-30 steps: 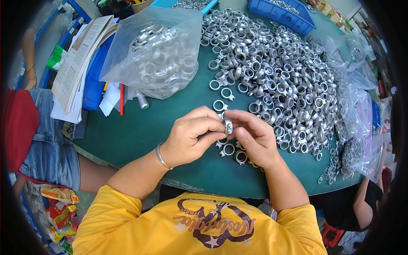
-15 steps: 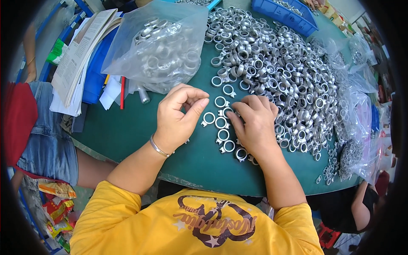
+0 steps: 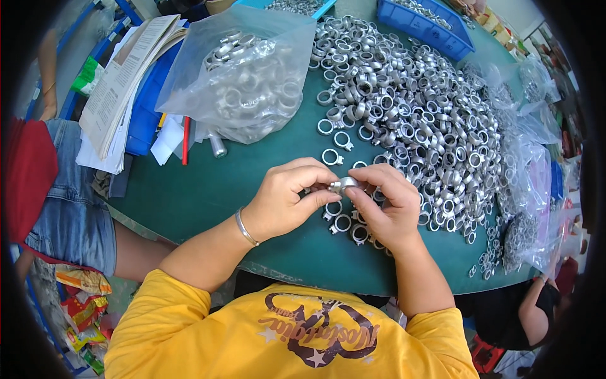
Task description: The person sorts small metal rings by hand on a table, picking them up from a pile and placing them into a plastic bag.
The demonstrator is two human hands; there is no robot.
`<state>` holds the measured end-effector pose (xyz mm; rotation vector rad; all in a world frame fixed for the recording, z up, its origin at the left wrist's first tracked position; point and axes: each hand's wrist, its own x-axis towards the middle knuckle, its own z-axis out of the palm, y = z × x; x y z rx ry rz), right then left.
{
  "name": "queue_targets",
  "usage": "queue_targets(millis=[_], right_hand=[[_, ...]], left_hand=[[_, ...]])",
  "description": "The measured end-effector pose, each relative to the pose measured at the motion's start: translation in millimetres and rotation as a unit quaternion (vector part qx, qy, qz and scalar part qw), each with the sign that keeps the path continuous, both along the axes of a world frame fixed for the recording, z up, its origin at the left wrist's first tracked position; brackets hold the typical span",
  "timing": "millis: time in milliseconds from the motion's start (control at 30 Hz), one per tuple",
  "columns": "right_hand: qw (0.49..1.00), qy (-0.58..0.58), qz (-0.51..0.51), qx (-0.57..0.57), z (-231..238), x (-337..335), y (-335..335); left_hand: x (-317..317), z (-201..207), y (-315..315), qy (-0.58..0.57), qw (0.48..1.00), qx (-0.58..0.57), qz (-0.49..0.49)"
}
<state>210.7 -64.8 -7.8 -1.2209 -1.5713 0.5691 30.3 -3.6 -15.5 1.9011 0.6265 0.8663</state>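
Head view: left hand (image 3: 283, 197) and right hand (image 3: 392, 207) pinch a ring (image 3: 348, 183), tabletop (image 3: 189, 199) bare leftward.

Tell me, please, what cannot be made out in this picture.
All in the head view:
Ring: partly covered by the right hand; whether the left hand also grips it is unclear.
Pile: lower rings hidden beneath upper ones.
Bag: contents blurred by cloudy plastic.
Tray: cut off by the top edge.

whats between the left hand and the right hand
In the head view, a silver metal ring lies between the left hand and the right hand, pinched by the right, its lug at the left fingertips; loose rings show below.
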Motion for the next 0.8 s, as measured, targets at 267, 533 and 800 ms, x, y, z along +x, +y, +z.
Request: queue_targets(millis=[267, 533, 800], right_hand=[[0.997, 0.013, 0.039, 0.063, -4, 3, 1], [0.998, -0.010, 0.047, 0.051, -11, 5, -2], [0.997, -0.041, 0.052, 0.027, -8, 0, 3]], left_hand=[[-1, 1, -2, -0.056, 0.995, -0.081, 0.005], [2, 8, 0, -0.042, 0.997, 0.055, 0.032], [-4, 4, 3, -0.038, 0.994, 0.081, 0.058]])
